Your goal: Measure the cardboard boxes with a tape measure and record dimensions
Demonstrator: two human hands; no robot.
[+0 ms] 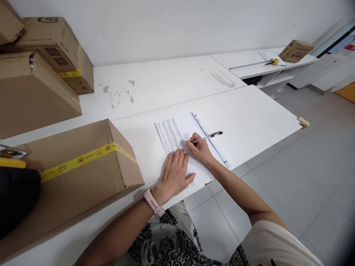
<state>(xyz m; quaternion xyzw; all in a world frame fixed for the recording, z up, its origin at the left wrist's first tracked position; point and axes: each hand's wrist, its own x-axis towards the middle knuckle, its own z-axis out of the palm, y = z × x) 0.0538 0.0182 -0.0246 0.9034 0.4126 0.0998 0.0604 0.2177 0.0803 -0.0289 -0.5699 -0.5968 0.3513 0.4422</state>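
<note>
Closest to us is our patterned clothing, below both wrists. Beyond it, the pen is in our right hand, its tip just left of the fingers at the printed columns of the paper sheet; whether it touches the paper we cannot tell. The pen's long axis slants from that tip, across the hand, to a dark end on the right. The left hand is the other one near the tip, on its near-left side.

Our right hand is curled in a writing grip, thumb and fingers closed round the pen's lower part. Our left hand is spread flat on the sheet, fingers extended, thumb apart, grasping nothing. The sheet's long side runs away from us, leaning left, and a pale blue strip borders it right of the right hand.

Further out, a pale pink wristband circles our left wrist, and a taped cardboard box stands left of that hand on the white table. Well beyond the right hand lies a yellow tape measure, near a small box.
</note>
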